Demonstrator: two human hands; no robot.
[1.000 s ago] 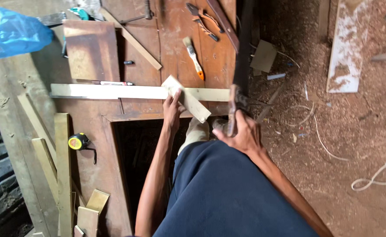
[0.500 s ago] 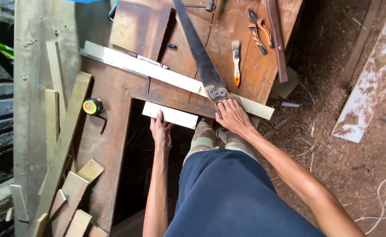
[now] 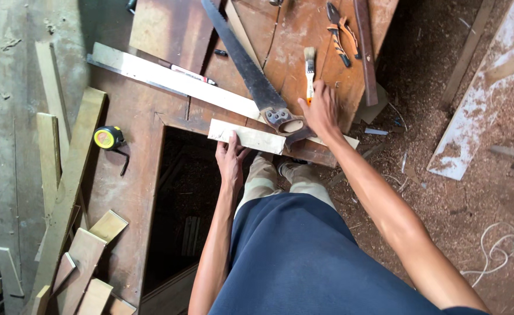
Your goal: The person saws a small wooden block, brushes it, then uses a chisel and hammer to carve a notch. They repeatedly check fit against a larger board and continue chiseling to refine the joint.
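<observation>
I see my left hand (image 3: 231, 158) closed around the near edge of a short pale offcut (image 3: 246, 136), fingers curled under it and thumb on top, holding it flat at the lip of the dark opening (image 3: 181, 204) in the brown worktop (image 3: 134, 116). The offcut lies just on the near side of the handsaw (image 3: 257, 81), its right end almost under the saw's wooden handle (image 3: 285, 121). My right hand (image 3: 321, 111) rests just right of that handle, fingers spread loosely and flat on the worktop; it grips nothing that I can make out, and its fingertips touch the base of a small paintbrush (image 3: 309, 73). The saw blade runs away from the handle, crossing over a long pale batten (image 3: 169, 79) that lies slantwise on the worktop. Right of the saw, beyond the brush, lie orange-handled pliers (image 3: 337, 32). Well left of the saw, a yellow tape measure (image 3: 108, 138) sits near the opening's far left corner, and further left wood scraps (image 3: 64, 192) are stacked loosely.
</observation>
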